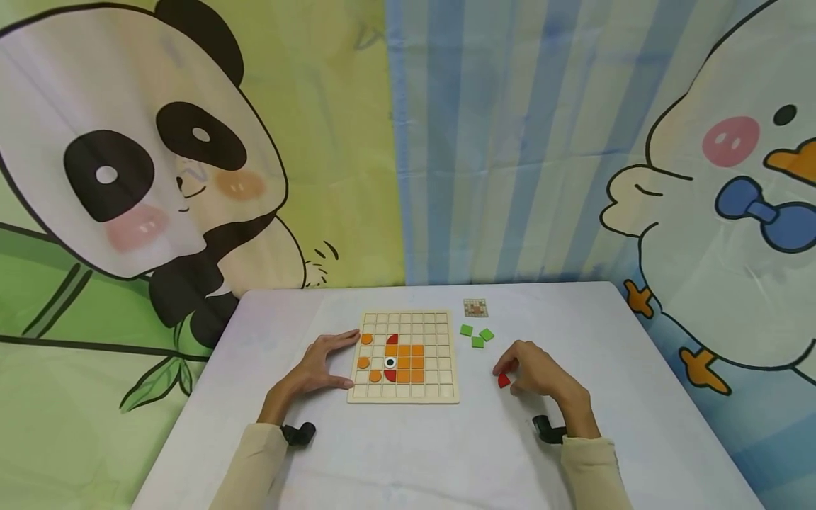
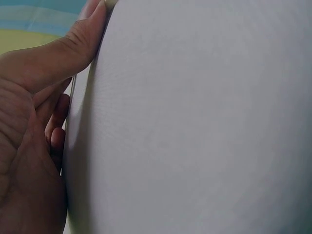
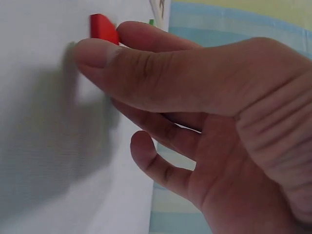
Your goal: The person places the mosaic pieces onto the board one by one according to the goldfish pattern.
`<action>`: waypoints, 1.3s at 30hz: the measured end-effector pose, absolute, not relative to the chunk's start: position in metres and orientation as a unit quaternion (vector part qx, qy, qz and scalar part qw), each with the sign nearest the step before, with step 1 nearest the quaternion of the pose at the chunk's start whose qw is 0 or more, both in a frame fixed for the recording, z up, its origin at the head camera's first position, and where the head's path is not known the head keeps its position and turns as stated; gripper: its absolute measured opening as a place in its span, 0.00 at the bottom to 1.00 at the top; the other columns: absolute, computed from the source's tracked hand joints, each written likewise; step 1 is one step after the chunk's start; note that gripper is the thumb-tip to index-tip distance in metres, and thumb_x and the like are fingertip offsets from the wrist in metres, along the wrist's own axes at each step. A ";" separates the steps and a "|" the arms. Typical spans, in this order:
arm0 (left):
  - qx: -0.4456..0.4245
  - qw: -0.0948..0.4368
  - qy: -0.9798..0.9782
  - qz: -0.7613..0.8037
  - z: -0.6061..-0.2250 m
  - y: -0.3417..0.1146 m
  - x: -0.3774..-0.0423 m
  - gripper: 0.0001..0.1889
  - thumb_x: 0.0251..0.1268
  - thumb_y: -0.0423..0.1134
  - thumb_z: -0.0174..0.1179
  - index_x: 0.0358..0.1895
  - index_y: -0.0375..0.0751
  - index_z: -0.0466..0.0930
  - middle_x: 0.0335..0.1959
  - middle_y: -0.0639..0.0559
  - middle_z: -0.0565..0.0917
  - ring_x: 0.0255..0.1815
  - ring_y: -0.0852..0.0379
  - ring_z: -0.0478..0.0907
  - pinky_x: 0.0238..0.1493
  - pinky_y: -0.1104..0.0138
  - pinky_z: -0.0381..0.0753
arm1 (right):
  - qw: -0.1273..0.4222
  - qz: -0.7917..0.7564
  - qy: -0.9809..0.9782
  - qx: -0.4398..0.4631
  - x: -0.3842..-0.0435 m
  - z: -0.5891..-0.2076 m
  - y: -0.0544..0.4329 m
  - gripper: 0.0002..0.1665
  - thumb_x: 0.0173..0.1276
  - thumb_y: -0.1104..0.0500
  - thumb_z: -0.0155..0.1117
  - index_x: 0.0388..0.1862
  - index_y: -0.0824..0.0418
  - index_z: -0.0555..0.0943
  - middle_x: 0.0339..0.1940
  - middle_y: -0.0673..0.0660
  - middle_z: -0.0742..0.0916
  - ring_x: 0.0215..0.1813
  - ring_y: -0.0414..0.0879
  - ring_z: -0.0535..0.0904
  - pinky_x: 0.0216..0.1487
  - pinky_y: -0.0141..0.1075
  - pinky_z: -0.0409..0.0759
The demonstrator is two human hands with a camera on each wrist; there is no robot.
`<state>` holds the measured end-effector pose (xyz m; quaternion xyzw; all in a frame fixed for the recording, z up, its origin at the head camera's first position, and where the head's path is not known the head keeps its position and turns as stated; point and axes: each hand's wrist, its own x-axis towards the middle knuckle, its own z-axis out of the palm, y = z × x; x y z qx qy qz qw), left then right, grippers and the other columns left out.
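Observation:
In the head view a light wooden grid board [image 1: 440, 393] lies on the table. My left hand [image 1: 315, 366] is at its left side, thumb and forefinger spread wide with their tips at the edge. On the board, orange square tiles [image 1: 404, 361] form a block, with red quarter-round tiles [image 1: 392, 339] and a white-and-black eye tile [image 1: 390, 363] beside it. Orange round tiles [image 1: 363, 363] sit in the left columns. Right of the board, my right hand [image 1: 535, 370] pinches a red quarter-round tile [image 3: 103, 29] between thumb and forefinger, low over the table; its other fingers are loosely bent.
Several green square tiles [image 1: 477, 342] lie on the table between the board and the back edge. Behind them is a small patterned card [image 1: 475, 307]. The white-covered table [image 1: 408, 453] meets a printed curtain [image 1: 510, 142] at its far edge.

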<state>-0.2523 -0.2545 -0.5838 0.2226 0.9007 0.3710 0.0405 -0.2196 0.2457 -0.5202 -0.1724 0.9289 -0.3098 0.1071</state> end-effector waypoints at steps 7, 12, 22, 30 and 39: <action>0.219 0.045 0.900 0.376 -0.582 -0.255 -0.250 0.57 0.44 0.49 0.90 0.82 0.46 0.72 0.87 0.47 0.68 0.80 0.35 0.66 0.78 0.28 0.56 | 0.060 -0.296 0.935 -0.188 -0.216 -0.526 0.240 0.12 0.52 0.68 0.88 0.32 0.58 0.92 0.30 0.50 0.89 0.36 0.44 0.78 0.41 0.36 0.77; 0.226 0.038 0.898 0.374 -0.581 -0.255 -0.249 0.56 0.44 0.49 0.89 0.82 0.43 0.72 0.87 0.44 0.69 0.79 0.34 0.67 0.77 0.28 0.57 | 0.070 -0.286 0.944 -0.152 -0.213 -0.523 0.236 0.15 0.53 0.61 0.91 0.36 0.59 0.91 0.24 0.49 0.84 0.31 0.43 0.76 0.36 0.36 0.74; 0.225 0.039 0.899 0.374 -0.581 -0.255 -0.249 0.57 0.44 0.50 0.89 0.82 0.44 0.72 0.86 0.47 0.69 0.80 0.35 0.67 0.77 0.28 0.58 | 0.099 -0.303 0.931 -0.177 -0.214 -0.530 0.237 0.24 0.57 0.76 0.80 0.48 0.53 0.96 0.39 0.49 0.92 0.42 0.44 0.82 0.47 0.40 0.82; 0.224 0.041 0.898 0.376 -0.583 -0.254 -0.248 0.56 0.45 0.50 0.89 0.82 0.45 0.72 0.87 0.46 0.68 0.81 0.34 0.66 0.78 0.27 0.55 | 0.074 -0.293 0.932 -0.199 -0.213 -0.537 0.232 0.18 0.57 0.72 0.81 0.42 0.53 0.96 0.33 0.46 0.90 0.35 0.39 0.78 0.39 0.34 0.77; 0.228 0.037 0.895 0.381 -0.583 -0.254 -0.250 0.56 0.44 0.49 0.90 0.81 0.44 0.73 0.86 0.46 0.69 0.80 0.34 0.67 0.78 0.27 0.54 | 0.025 -0.266 0.935 -0.232 -0.213 -0.538 0.231 0.13 0.53 0.70 0.80 0.37 0.57 0.93 0.27 0.48 0.86 0.31 0.38 0.75 0.35 0.32 0.75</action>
